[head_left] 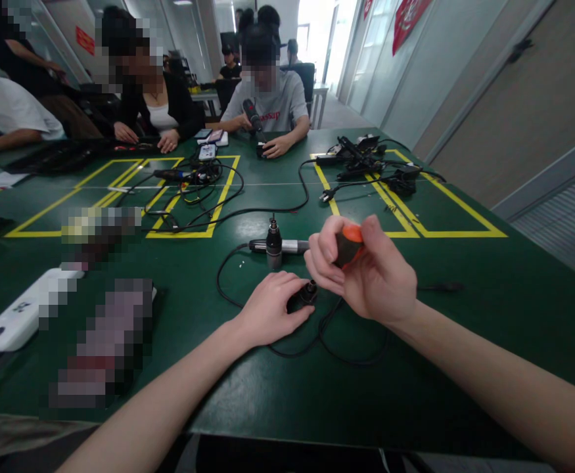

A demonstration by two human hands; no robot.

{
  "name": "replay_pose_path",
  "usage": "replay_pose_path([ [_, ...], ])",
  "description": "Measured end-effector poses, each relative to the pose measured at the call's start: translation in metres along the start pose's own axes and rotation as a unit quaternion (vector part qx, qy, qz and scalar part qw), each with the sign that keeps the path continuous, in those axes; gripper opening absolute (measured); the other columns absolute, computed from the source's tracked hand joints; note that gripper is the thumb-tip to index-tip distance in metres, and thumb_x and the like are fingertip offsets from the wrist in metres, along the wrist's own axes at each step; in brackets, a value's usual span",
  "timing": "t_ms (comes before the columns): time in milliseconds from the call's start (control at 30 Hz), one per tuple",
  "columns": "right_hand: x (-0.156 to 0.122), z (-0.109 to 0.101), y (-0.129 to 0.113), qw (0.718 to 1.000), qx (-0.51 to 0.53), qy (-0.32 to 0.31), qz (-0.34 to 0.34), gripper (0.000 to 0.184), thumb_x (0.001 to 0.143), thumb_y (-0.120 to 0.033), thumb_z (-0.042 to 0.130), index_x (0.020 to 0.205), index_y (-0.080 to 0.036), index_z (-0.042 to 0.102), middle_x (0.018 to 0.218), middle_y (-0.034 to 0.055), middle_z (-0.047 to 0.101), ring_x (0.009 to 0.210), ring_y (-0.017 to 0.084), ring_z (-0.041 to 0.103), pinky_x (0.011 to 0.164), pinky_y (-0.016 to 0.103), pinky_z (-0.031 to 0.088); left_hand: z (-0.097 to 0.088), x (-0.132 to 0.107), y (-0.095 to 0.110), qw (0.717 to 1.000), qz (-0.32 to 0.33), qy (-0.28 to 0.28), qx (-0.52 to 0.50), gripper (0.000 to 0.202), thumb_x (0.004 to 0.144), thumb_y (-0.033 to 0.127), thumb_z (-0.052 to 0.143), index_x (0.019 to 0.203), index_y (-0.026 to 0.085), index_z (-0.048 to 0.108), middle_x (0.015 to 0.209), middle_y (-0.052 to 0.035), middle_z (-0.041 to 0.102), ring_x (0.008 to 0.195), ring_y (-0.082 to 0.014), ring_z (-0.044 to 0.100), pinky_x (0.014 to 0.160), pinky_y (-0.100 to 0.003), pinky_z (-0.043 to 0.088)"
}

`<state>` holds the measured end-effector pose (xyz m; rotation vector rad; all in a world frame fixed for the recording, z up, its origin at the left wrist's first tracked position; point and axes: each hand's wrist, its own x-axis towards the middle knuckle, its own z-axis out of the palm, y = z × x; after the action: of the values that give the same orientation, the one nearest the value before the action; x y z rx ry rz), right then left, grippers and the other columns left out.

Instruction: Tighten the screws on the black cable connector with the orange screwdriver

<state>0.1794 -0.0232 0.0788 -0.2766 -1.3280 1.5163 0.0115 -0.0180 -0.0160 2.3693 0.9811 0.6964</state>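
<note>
My right hand point(378, 279) is raised over the table, its fingers wrapped round an orange-and-black screwdriver handle point(349, 248); the shaft does not show. Lower and to the left, my left hand point(270, 307) grips a short black cylindrical part point(309, 293) with a metal tip, low at the tabletop. Just beyond that hand stands a black and grey tool head point(274, 248), upright with a thin metal tip. Behind it lies a silver and black pen-like tool point(292, 247), its right end hidden by my right hand. A black cable point(221, 279) loops round my left hand.
The green table point(248, 401) carries yellow tape outlines. A phone-like object point(112, 335), pixelated, and a white power strip point(16, 315) lie at the left. Tangled cables point(203, 174) and black devices point(359, 157) lie farther back. Across the table a person point(277, 98) holds a black tool.
</note>
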Motion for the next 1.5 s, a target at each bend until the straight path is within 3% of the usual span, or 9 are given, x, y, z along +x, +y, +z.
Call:
replay_pose_path([
  [300,-0.0036,-0.0011,0.0001,0.999,0.034,-0.008,0.001,0.039,0.100,-0.061,0.059,0.086,-0.025,0.052,0.052,-0.0117,0.032,0.041,0.008,0.020,0.042,0.021,0.022,-0.0013,0.0014,0.0023,1.000,0.004,-0.012,-0.002,0.029,0.092,0.028,0.073,0.120,0.023,0.072,0.118,-0.0068,0.077,0.115,-0.0267,0.070,0.108,-0.046,0.054],
  [400,-0.0035,-0.0010,0.0004,1.000,0.018,-0.001,-0.003,0.036,0.101,-0.057,0.061,0.085,-0.025,0.055,0.053,-0.0102,0.039,0.041,0.008,0.027,0.042,0.021,0.025,-0.0018,0.0012,0.0029,1.000,0.002,-0.010,-0.006,0.020,0.091,0.027,0.072,0.111,0.023,0.073,0.113,-0.0058,0.077,0.111,-0.0256,0.070,0.107,-0.045,0.054],
  [533,-0.0017,0.0005,-0.0003,1.000,-0.007,0.009,0.002,0.046,0.102,-0.061,0.057,0.078,-0.021,0.060,0.053,-0.0068,0.044,0.041,0.010,0.039,0.043,0.024,0.032,-0.0017,0.0007,0.0025,1.000,0.000,-0.006,-0.007,0.013,0.091,0.028,0.073,0.102,0.022,0.072,0.107,-0.0051,0.077,0.107,-0.0247,0.071,0.103,-0.043,0.055],
  [667,-0.0009,0.0012,-0.0006,1.000,-0.007,0.017,0.011,0.050,0.104,-0.062,0.051,0.075,-0.022,0.059,0.050,-0.0077,0.037,0.041,0.009,0.030,0.042,0.023,0.027,-0.0016,0.0009,0.0021,1.000,0.003,-0.009,-0.004,0.022,0.092,0.029,0.072,0.112,0.023,0.072,0.115,-0.0063,0.076,0.112,-0.0257,0.070,0.107,-0.045,0.054],
  [867,-0.0040,-0.0008,0.0006,1.000,0.021,-0.002,0.001,0.040,0.100,-0.064,0.055,0.089,-0.025,0.056,0.052,-0.0108,0.037,0.041,0.009,0.023,0.042,0.023,0.023,-0.0015,0.0012,0.0026,1.000,0.001,-0.014,0.001,0.027,0.092,0.028,0.072,0.119,0.024,0.072,0.118,-0.0067,0.076,0.116,-0.0267,0.069,0.108,-0.046,0.054],
  [1033,-0.0039,-0.0018,0.0011,1.000,0.011,-0.006,-0.008,0.032,0.103,-0.054,0.058,0.088,-0.025,0.055,0.054,-0.0094,0.044,0.042,0.010,0.031,0.042,0.022,0.027,-0.0021,0.0015,0.0040,1.000,0.000,-0.011,-0.002,0.019,0.091,0.027,0.072,0.110,0.023,0.073,0.113,-0.0059,0.077,0.112,-0.0252,0.070,0.106,-0.044,0.054],
  [1200,-0.0010,-0.0009,0.0007,1.000,-0.011,0.012,-0.019,0.043,0.104,-0.057,0.056,0.081,-0.021,0.061,0.059,-0.0050,0.052,0.044,0.010,0.045,0.044,0.024,0.035,-0.0030,0.0027,0.0055,1.000,-0.005,-0.006,-0.005,0.016,0.088,0.024,0.075,0.102,0.019,0.071,0.107,-0.0064,0.077,0.107,-0.0261,0.071,0.100,-0.044,0.055],
  [1333,-0.0009,0.0003,-0.0003,0.999,-0.013,0.032,-0.006,0.049,0.103,-0.062,0.052,0.078,-0.021,0.062,0.055,-0.0054,0.047,0.043,0.010,0.038,0.043,0.025,0.032,-0.0028,0.0018,0.0049,1.000,-0.005,-0.006,-0.010,0.021,0.089,0.026,0.075,0.109,0.021,0.072,0.109,-0.0063,0.077,0.109,-0.0261,0.071,0.105,-0.044,0.054],
  [1500,-0.0037,-0.0011,-0.0019,1.000,-0.007,0.015,0.003,0.039,0.098,-0.063,0.060,0.089,-0.025,0.057,0.053,-0.0086,0.044,0.042,0.010,0.031,0.044,0.024,0.028,-0.0028,0.0005,0.0046,1.000,-0.004,-0.013,-0.012,0.024,0.091,0.027,0.073,0.115,0.024,0.072,0.115,-0.0057,0.077,0.113,-0.0259,0.070,0.108,-0.046,0.053],
])
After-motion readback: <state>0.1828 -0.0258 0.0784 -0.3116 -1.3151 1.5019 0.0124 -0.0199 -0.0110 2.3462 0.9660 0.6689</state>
